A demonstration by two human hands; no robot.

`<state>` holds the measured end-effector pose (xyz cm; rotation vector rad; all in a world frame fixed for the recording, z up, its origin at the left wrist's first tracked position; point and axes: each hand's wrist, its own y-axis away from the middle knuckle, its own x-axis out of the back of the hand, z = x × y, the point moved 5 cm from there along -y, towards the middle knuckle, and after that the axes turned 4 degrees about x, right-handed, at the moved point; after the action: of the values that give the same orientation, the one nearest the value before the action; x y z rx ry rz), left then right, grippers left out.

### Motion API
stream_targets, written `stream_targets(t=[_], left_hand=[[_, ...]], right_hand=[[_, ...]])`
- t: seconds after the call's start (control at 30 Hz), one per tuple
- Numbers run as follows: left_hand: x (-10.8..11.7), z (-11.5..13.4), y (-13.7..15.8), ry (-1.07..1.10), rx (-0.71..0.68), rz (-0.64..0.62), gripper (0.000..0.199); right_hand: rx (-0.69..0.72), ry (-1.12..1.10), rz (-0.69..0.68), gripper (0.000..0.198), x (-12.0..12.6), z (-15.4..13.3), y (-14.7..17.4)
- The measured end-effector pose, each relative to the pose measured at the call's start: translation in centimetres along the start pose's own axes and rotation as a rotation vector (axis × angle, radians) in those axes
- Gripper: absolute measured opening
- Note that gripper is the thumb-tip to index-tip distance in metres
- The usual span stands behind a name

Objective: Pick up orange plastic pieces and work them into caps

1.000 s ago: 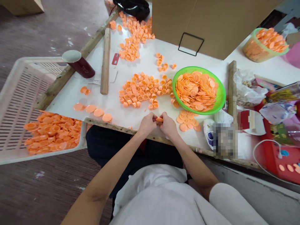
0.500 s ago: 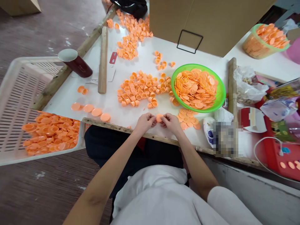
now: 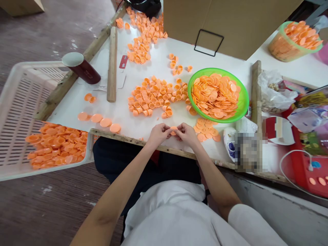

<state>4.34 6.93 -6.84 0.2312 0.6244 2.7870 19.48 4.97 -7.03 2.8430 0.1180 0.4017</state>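
Between my two hands, close to the table's front edge, is a small orange plastic disc (image 3: 173, 128). My left hand (image 3: 159, 135) pinches its left side and my right hand (image 3: 186, 135) pinches its right side, thumbs on top. Whether a cup part sits under the disc is hidden. Just beyond lies a heap of small orange cups (image 3: 151, 95). Right of my right hand are loose flat orange discs (image 3: 207, 130), below a green bowl (image 3: 244, 92) full of such discs. A row of orange pieces with round tops (image 3: 105, 122) lies to the left.
A white basket (image 3: 15, 102) with many orange pieces stands at the left. On the table are a dark red mug (image 3: 87, 71), a wooden bar (image 3: 112, 65) and a large cardboard box (image 3: 225, 20). Plastic bags (image 3: 276, 89) and a red tray (image 3: 304, 174) are at the right.
My thumbs have moved inward over the disc, so less of it shows. The view has shifted slightly; the things on the table stay in place.
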Motion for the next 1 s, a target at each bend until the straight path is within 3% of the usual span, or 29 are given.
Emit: stream_targets(t=[0.3,0.4,0.57,0.77,0.87,1.0], left_hand=[[0.1,-0.2,-1.4,-0.082,0.216,-0.083,0.026],[0.1,0.4,-2.1,-0.154,0.223,-0.110,0.023],[0.6,0.9,-3.9,-0.246,0.144,-0.056,0.022],[1.1,-1.3,-5.0,-0.073,0.156,-0.125,0.032],[1.6,-2.3,-5.3,-0.081,0.170,-0.126,0.040],[2.0,-2.4,-5.3,-0.177,0.175,-0.124,0.039]], right_hand=[[-0.227,0.036,-0.196,0.024,0.2,-0.9,-0.9],[-0.276,0.070,-0.236,0.026,0.2,-0.8,-2.4],[-0.242,0.124,-0.186,0.025,-0.1,-0.8,-4.6],[-0.087,0.103,-0.119,0.023,-0.6,-0.4,-3.9],[-0.057,0.047,-0.169,0.023,-1.0,-0.2,-3.6],[-0.134,0.007,-0.281,0.020,-1.4,0.0,-3.7]])
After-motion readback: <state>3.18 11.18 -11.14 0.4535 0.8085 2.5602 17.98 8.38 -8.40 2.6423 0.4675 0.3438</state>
